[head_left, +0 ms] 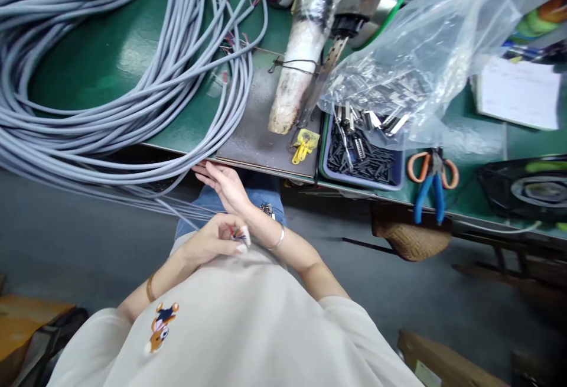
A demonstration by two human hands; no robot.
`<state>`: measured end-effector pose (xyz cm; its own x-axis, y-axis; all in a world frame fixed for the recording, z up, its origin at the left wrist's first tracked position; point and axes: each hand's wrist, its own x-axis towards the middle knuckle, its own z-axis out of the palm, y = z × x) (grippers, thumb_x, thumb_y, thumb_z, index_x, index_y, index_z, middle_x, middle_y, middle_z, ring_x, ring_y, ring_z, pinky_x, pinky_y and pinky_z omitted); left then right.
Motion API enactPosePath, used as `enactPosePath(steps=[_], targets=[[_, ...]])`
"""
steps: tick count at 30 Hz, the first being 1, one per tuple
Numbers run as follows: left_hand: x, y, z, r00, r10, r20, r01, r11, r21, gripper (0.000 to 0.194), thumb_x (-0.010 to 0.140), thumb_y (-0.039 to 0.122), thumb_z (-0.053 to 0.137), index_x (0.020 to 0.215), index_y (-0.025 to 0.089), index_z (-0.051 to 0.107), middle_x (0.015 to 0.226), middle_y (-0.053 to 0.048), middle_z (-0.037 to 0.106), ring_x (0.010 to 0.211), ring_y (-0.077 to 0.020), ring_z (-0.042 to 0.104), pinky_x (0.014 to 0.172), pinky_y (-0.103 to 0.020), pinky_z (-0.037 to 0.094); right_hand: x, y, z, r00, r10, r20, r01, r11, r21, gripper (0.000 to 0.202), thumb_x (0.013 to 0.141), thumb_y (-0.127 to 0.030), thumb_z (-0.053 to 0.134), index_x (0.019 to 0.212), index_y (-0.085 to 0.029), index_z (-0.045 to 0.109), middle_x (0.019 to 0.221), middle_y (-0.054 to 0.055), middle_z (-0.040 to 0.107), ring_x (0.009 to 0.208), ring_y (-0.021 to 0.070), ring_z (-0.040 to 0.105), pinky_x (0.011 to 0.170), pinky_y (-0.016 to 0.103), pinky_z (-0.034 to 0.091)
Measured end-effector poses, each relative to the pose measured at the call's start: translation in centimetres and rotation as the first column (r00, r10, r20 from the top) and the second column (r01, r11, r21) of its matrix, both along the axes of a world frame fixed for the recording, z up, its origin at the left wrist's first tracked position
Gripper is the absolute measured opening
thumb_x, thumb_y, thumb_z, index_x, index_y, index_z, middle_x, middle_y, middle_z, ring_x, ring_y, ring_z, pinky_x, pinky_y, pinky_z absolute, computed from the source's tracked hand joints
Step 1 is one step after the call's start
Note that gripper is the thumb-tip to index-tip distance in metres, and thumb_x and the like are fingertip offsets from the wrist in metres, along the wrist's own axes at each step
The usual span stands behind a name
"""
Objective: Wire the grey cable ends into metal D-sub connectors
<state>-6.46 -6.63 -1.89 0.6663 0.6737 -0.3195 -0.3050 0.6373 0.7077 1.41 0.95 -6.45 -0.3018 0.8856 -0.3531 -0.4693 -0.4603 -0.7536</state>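
Note:
Close to my shirt, my left hand (218, 238) is curled round the end of a grey cable, whose thin coloured wires (239, 234) show between the fingers. White coverings wrap some of its fingertips. My right hand (225, 185) reaches past it to the front edge of the table. Its fingers are stretched out beside the hanging grey cables (177, 165), and I see nothing gripped in it. A large loose coil of grey cables (146, 94) lies on the green table and hangs over its edge. Several cable ends on the table show stripped coloured wires (228, 41).
A soldering iron in a holder (330, 62) stands beside a white wrapped tube (295, 74). Right of a yellow clip (302, 146) sits a blue tray (398, 177) of black pieces and metal connectors, under a clear plastic bag (425, 62). Pliers (432, 180) lie at the table edge.

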Motion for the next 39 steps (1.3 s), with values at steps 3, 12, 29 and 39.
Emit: enactPosePath(steps=[3,12,29,39], targets=[[-0.4,0.4,0.0,0.998,0.016,0.063,-0.015,1.000,-0.027,0.028,0.065,0.031,0.090,0.071,0.015,0.068,0.058,0.004,0.055,0.050,-0.0046,0.042,0.050,-0.017,0.032,5.1,-1.7,2.1,0.976,0.138,0.169,-0.166,0.972,0.166,0.036,0.083,-0.052,0.076,0.103,-0.022,0.074,0.112,0.005,0.079,0.096,0.0171,0.078,0.090,0.031,0.062],[2.8,5.7,5.2,0.978,0.055,0.199,-0.083,0.987,0.137,0.019,0.076,0.029,0.082,0.086,0.016,0.072,0.059,0.002,0.054,0.049,-0.0056,0.041,0.046,-0.017,0.030,20.5,-4.2,7.8,-0.098,-0.817,0.568,-0.232,0.574,0.786,0.037,0.095,-0.037,0.066,0.129,-0.023,0.064,0.115,0.008,0.077,0.112,0.0236,0.072,0.106,0.047,0.056],[7.4,7.7,3.5,0.891,0.450,-0.062,-0.451,0.892,-0.011,0.021,0.069,0.016,0.076,0.082,0.016,0.059,0.060,0.005,0.057,0.042,-0.0030,0.040,0.038,-0.016,0.022,24.2,-4.9,10.4,-0.253,-0.789,0.560,-0.244,0.612,0.752,0.013,0.089,-0.027,0.068,0.077,-0.023,0.064,0.056,-0.006,0.053,0.047,0.0109,0.046,0.054,0.028,0.040],[7.8,7.5,2.8,0.900,0.436,-0.015,-0.435,0.899,0.045,0.019,0.071,0.018,0.077,0.081,0.015,0.060,0.063,0.004,0.058,0.047,-0.0033,0.041,0.038,-0.015,0.021,26.2,-0.1,6.9,-0.398,-0.571,0.718,-0.256,0.821,0.511,0.014,0.087,-0.030,0.061,0.075,-0.022,0.061,0.077,0.004,0.065,0.075,0.0215,0.057,0.071,0.035,0.040]])
